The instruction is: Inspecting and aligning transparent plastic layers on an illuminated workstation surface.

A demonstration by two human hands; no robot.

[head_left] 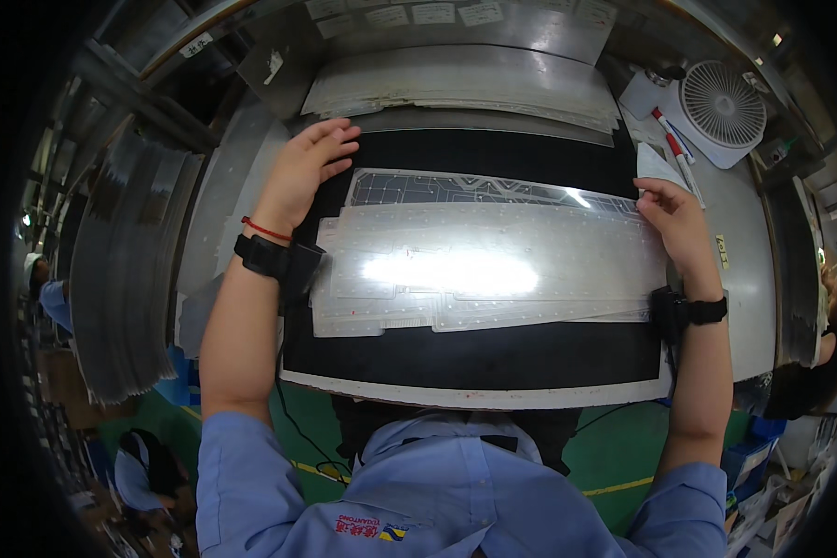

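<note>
My left hand (321,156) is raised over the black mat (474,363), past the upper left corner of the sheets. Its fingers are loosely spread and hold nothing. At the right end of the sheets is my right hand (671,219), thumb and forefinger apart beside a corner; whether they touch it I cannot tell. A thin sheet printed with circuit-like lines (418,189) shows along the far edge of the pile. Over most of it lie translucent, shiny grey sheets (586,251) with small dots, slightly fanned out. Strong glare hides part of their surface.
Behind the mat, flat metal-grey sheets (465,79) are stacked. A white fan (723,104), red and white marker pens (674,144) and a white cloth or paper (657,166) are at the right. Tall stacks of thin sheets (126,270) stand at the far left. Other people are nearby.
</note>
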